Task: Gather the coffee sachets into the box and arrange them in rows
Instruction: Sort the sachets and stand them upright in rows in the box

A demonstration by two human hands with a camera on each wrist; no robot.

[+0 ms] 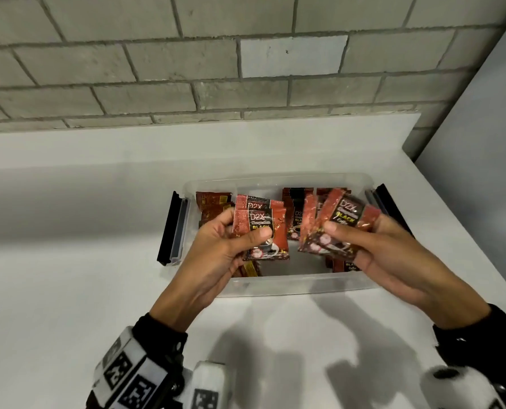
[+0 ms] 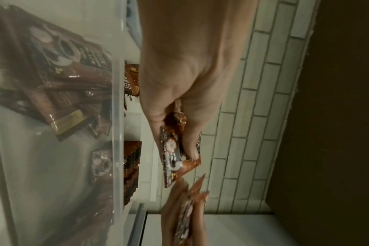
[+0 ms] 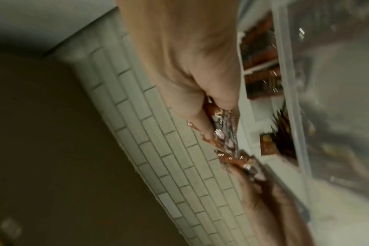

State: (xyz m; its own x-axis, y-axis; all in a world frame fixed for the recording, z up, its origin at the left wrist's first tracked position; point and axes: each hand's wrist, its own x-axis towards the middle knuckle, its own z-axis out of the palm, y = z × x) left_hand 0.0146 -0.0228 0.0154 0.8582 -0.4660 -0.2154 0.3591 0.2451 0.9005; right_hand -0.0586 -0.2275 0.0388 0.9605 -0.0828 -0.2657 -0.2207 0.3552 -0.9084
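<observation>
A clear plastic box (image 1: 290,286) stands on the white counter with red-and-black coffee sachets inside. Above its left half, my left hand (image 1: 234,234) holds a small stack of sachets (image 1: 260,222) between thumb and fingers; in the left wrist view that stack (image 2: 175,153) shows edge-on under the thumb. Above the right half, my right hand (image 1: 352,231) pinches a fanned bunch of sachets (image 1: 331,219), blurred in the right wrist view (image 3: 223,133). More sachets lie in the box at the back (image 1: 297,202), far left (image 1: 213,202) and front right (image 1: 344,265).
Black latch handles stick out from the box's left (image 1: 172,228) and right (image 1: 390,205) ends. A grey brick wall (image 1: 216,63) runs behind the white counter (image 1: 69,276). A pale panel (image 1: 487,143) closes off the right side.
</observation>
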